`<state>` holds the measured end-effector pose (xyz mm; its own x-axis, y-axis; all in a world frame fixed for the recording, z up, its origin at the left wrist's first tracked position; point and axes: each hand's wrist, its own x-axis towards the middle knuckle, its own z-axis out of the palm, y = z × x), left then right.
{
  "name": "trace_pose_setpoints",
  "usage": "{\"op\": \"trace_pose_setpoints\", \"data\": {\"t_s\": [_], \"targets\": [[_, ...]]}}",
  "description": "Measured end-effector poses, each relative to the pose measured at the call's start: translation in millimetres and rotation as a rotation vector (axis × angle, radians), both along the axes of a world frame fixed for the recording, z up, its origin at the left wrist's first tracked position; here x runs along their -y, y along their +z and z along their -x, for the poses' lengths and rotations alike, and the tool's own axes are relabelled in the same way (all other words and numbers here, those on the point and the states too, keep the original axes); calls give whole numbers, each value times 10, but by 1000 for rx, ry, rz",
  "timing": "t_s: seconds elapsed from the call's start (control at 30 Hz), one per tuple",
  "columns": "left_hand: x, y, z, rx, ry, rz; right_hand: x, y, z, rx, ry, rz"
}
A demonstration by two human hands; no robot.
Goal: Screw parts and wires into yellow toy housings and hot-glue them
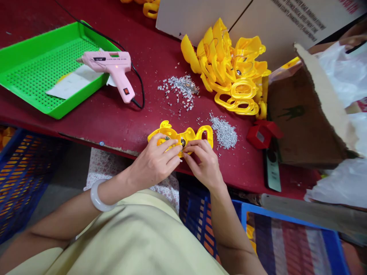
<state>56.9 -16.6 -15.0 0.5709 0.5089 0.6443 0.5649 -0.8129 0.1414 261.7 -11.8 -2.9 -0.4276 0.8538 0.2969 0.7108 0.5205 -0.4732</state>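
My left hand (153, 160) and my right hand (203, 162) both hold a yellow plastic piece (169, 133) shaped like a pair of looped handles, low on the red table (137, 126). My right fingertips pinch its middle beside a small dark round part (182, 142). My left fingers cover much of the piece's left half. A pale bangle (99, 194) circles my left wrist. Two heaps of tiny silver rhinestones (180, 89) lie beyond my hands, the nearer heap (224, 131) just past my right hand.
A pink hot glue gun (110, 68) with a black cord rests on a bright green perforated tray (43, 68). A heap of yellow plastic pieces (229, 68) stands to the right, beside a cardboard box (304, 114) and white plastic bags (344, 72). Blue crates (23, 175) sit below the table edge.
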Motion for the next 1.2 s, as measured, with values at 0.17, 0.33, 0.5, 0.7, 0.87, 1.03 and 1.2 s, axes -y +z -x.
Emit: {"op": "trace_pose_setpoints", "data": {"t_s": [0.17, 0.33, 0.5, 0.7, 0.87, 1.03, 1.2], "targets": [[-13, 34, -29, -32, 17, -33, -24, -40, -31, -78, 33, -15], [-24, 64, -61, -51, 52, -16, -47, -75, -28, -77, 60, -147], [-37, 75, -74, -67, 65, 19, -68, -104, -23, -47, 84, -238], [-59, 39, -53, -29, 21, 48, -93, -38, -35, -30, 78, -129], [-72, 8, -35, 14, -32, 26, -89, 4, -19, 35, 57, -37], [-66, -14, -38, -41, -31, -3, -69, 0, 9, 102, 52, -34], [-54, -10, -36, -42, -14, -7, -54, 3, 11, 106, 74, -49]]}}
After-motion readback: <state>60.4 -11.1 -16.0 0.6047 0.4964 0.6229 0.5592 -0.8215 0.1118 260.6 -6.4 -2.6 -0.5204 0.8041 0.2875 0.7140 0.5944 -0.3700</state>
